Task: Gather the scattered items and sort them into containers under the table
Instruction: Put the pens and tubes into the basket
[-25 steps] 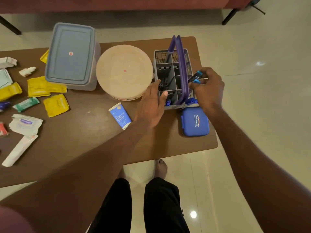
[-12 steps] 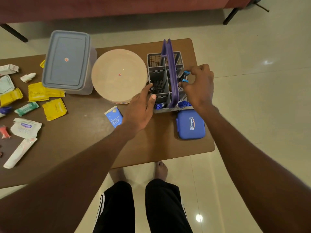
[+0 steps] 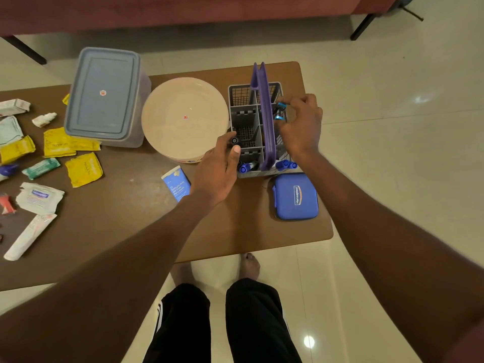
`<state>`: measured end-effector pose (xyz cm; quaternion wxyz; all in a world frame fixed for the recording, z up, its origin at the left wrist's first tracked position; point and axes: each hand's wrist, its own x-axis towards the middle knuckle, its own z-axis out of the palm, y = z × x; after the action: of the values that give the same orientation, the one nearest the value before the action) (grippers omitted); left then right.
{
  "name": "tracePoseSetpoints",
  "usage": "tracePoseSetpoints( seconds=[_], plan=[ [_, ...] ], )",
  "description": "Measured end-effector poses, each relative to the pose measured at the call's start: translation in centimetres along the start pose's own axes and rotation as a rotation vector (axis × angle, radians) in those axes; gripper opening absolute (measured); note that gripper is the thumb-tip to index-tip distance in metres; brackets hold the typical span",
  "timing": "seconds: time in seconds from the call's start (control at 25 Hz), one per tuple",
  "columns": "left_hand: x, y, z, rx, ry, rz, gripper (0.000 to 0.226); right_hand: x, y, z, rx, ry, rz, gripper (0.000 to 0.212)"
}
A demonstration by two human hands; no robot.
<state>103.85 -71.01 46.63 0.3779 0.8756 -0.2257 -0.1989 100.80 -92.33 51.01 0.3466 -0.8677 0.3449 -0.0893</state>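
A blue-ended item (image 3: 279, 111) is pinched by the right hand (image 3: 301, 127) directly above the caddy (image 3: 258, 132), steadied by the left hand (image 3: 218, 166) gripping its rim.

Looks like a living room in someone's home: glossy cream floor tiles (image 3: 392, 153), a maroon couch (image 3: 183, 11) on dark legs along the back, and a low brown counter (image 3: 235, 231) like a coffee table. The person stands barefoot in shorts, and toiletry sachets (image 3: 83, 169) and a Hansaplast first-aid pouch (image 3: 296, 196) lie around.
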Motion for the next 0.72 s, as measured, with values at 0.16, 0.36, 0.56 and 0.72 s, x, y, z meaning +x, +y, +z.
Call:
tracePoseSetpoints(
  seconds=[0.16,0.36,0.56,0.72],
  plan=[
    [-0.2,0.5,-0.5,-0.037,-0.027,-0.016,0.046,0.9,-0.5,0.5,0.005,-0.053,0.067,0.052],
    [-1.6,-1.5,-1.5,-0.106,-0.045,-0.024,0.047,-0.5,-2.2,-0.7,0.454,0.39,0.24,0.028],
    [-5.5,-5.1,-3.8,-0.002,0.17,-0.143,0.043,-5.6,-8.1,-1.3,0.494,0.664,-0.107,0.026],
    [-8.7,-10.6,-8.2,0.238,0.246,-0.134,0.042,-11.2,-15.4,5.0,0.416,0.313,-0.425,0.019]
  ],
)
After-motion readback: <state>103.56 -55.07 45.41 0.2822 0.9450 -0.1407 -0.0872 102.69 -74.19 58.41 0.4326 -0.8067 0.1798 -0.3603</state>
